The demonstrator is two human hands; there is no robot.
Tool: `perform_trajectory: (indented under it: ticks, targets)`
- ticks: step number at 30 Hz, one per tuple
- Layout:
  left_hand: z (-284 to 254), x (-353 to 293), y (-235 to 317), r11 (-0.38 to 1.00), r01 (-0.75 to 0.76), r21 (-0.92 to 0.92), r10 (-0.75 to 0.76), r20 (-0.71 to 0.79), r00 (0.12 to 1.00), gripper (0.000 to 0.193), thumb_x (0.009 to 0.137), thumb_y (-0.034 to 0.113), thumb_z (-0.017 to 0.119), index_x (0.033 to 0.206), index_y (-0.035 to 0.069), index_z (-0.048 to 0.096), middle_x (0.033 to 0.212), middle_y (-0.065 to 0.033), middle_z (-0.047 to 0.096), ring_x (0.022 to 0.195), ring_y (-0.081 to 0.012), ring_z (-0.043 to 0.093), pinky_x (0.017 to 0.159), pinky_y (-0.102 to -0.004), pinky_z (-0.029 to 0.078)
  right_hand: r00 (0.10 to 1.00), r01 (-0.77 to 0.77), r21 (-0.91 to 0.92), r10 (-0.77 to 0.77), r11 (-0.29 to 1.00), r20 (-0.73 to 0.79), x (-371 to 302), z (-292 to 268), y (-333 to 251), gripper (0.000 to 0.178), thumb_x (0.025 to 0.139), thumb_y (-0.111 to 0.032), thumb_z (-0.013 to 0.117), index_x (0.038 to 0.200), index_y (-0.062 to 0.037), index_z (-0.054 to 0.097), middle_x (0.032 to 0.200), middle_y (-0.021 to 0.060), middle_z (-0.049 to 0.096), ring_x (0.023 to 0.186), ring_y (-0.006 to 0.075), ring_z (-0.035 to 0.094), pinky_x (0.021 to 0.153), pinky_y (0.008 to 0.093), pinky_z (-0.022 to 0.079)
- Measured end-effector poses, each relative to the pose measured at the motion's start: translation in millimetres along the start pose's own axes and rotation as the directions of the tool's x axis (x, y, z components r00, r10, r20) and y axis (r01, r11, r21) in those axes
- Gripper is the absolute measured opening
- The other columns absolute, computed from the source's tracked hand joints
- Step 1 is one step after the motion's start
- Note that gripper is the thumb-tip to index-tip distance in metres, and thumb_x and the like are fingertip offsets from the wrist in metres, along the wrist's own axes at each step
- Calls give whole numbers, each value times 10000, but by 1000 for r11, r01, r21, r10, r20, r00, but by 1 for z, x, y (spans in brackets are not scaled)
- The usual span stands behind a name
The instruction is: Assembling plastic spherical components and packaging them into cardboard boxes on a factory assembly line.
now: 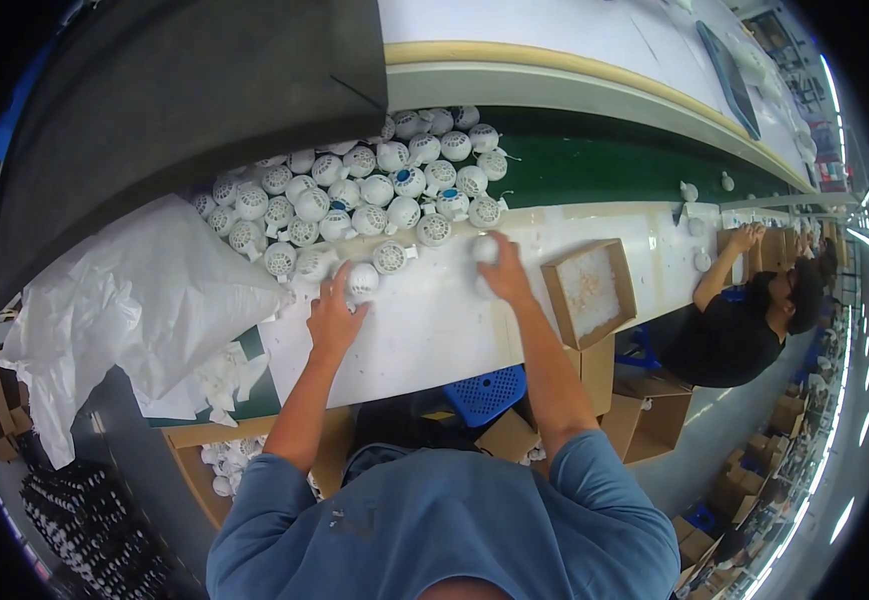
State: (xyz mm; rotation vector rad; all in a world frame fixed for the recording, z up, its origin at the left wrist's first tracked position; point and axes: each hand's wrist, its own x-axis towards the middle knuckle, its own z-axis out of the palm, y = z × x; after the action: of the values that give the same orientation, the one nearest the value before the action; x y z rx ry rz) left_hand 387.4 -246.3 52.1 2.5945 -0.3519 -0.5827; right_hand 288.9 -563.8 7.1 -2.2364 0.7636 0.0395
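Note:
My left hand (332, 316) is curled at the white work surface (434, 345), thumb and fingers around a white ball-shaped plastic housing (362, 281) with a slotted grille. To its right, my right hand (503, 274) grips another white round housing (485, 250) between fingers and thumb; its grille does not show. A whitish shape lies below that hand, too blurred to make out. Between my hands sits one more grilled housing (390, 257). Just beyond, a large pile of the same housings (354, 190) covers the far side, a few with blue inside.
An open cardboard box (628, 290) with small pale pieces stands right of my right hand. White plastic sheeting (134, 290) drapes over the left end. A green belt (584, 165) runs behind, below a raised shelf edge (554, 62). A co-worker (744, 325) sits farther right.

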Motion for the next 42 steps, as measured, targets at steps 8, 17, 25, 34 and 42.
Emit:
perform_trajectory:
  ticks: [8, 17, 25, 34, 42]
  targets:
    - [8, 11, 9, 995, 24, 96, -31, 68, 997, 738, 744, 480, 734, 1372, 314, 386, 1240, -158, 530, 1019, -438, 577, 823, -531, 498, 943, -13, -73, 36, 997, 332, -77, 54, -103, 677, 777, -210, 710, 1369, -142, 390, 1216, 173, 519, 1094, 356, 560, 958, 403, 445]
    - [70, -109, -15, 965, -242, -98, 261, 296, 919, 746, 723, 437, 783, 1344, 188, 455, 1160, -171, 589, 1058, -355, 588, 882, -461, 486, 984, -177, 583, 133, 793, 117, -256, 38, 34, 669, 784, -167, 749, 1357, -108, 410, 1136, 138, 583, 1075, 244, 567, 962, 360, 440]
    - [179, -205, 40, 930, 58, -363, 286, 815, 503, 692, 794, 300, 777, 1368, 122, 436, 1137, -86, 611, 1026, -205, 605, 808, -359, 528, -38, -660, 741, 979, 126, -200, -595, 101, 318, 786, 716, -267, 783, 1376, -134, 379, 1230, 177, 566, 1142, 306, 557, 958, 414, 454]
    - [355, -300, 92, 995, 24, 95, -97, 931, 353, 657, 844, 318, 728, 1388, 191, 382, 1147, -65, 575, 977, -224, 615, 588, -419, 575, 61, -938, 343, 997, 44, 38, -739, 175, 395, 659, 812, -219, 700, 1378, -356, 392, 1298, 153, 543, 1147, 393, 538, 941, 479, 459]
    - [594, -472, 153, 995, -99, -9, 28, 982, 189, 737, 839, 227, 741, 1434, 165, 311, 1245, -88, 548, 1099, -264, 582, 841, -448, 540, 326, -638, 753, 942, 162, 74, -736, 326, 459, 349, 847, -199, 615, 1175, -81, 640, 1066, 195, 673, 1005, 344, 634, 902, 387, 481]
